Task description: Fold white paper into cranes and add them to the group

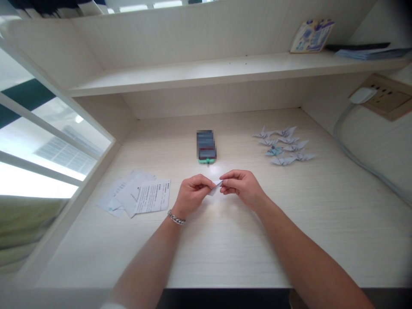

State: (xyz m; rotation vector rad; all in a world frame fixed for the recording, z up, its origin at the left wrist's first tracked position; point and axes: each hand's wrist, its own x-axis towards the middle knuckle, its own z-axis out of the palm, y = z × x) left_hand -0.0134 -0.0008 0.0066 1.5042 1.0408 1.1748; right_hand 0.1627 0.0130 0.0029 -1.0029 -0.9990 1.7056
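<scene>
Both my hands meet over the middle of the pale wooden desk (225, 240), pinching one small folded piece of white paper (215, 188) between them. My left hand (192, 194), with a chain bracelet on the wrist, grips the paper's left side with closed fingers. My right hand (240, 185) pinches its right end between thumb and fingers. Just beyond the hands a phone (206, 146) in a teal case lies on the desk.
Several folded paper cranes (285, 146) sit in a cluster at the right rear. Printed paper sheets (137, 197) lie fanned at the left. A shelf (225, 71) above holds a booklet (311, 36). A cable (350, 150) runs from a wall socket at right.
</scene>
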